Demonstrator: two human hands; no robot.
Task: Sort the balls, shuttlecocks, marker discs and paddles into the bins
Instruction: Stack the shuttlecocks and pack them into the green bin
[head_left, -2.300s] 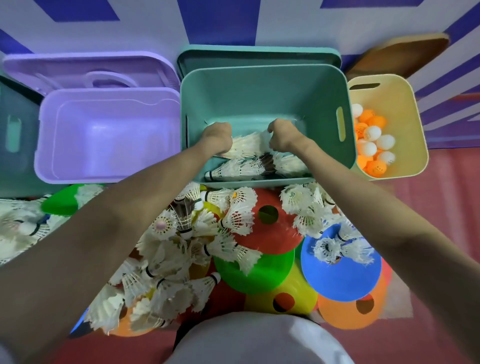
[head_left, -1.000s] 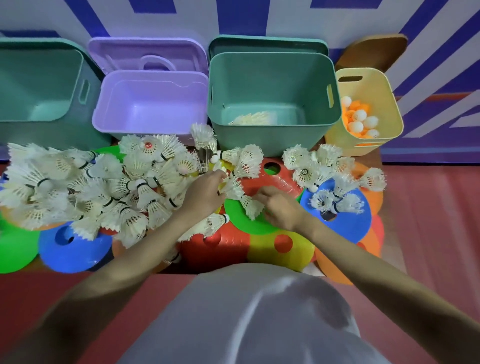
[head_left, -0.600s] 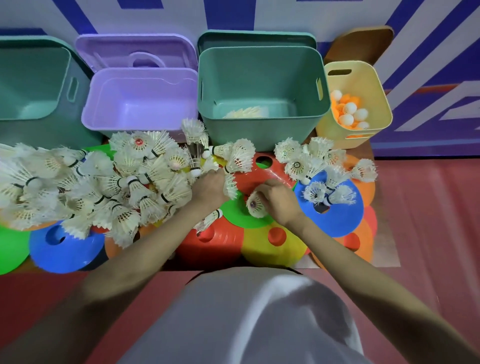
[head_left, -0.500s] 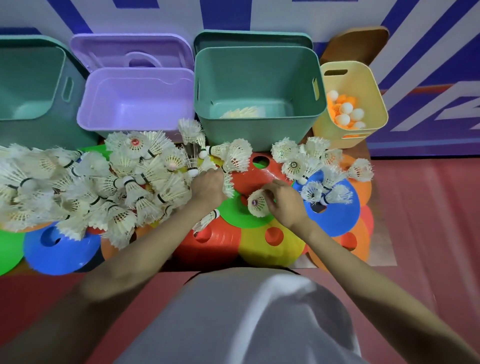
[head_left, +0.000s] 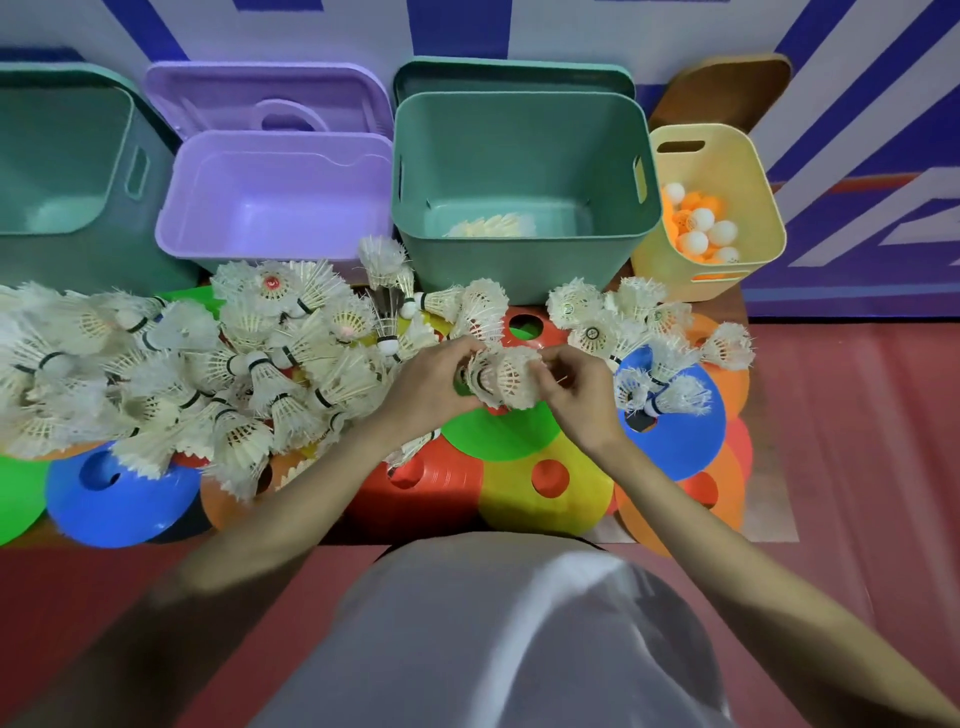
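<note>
Head view: the left hand (head_left: 426, 382) and right hand (head_left: 582, 389) have lifted two shuttlecocks (head_left: 501, 376) off the discs (head_left: 498, 431); each grip now pinches them together, ready for the middle green bin (head_left: 524, 270), I think.

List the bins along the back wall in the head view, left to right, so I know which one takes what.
dark green bin → purple bin, nothing visible inside → teal bin with some shuttlecocks on its floor → yellow bin holding white and orange balls.
</note>
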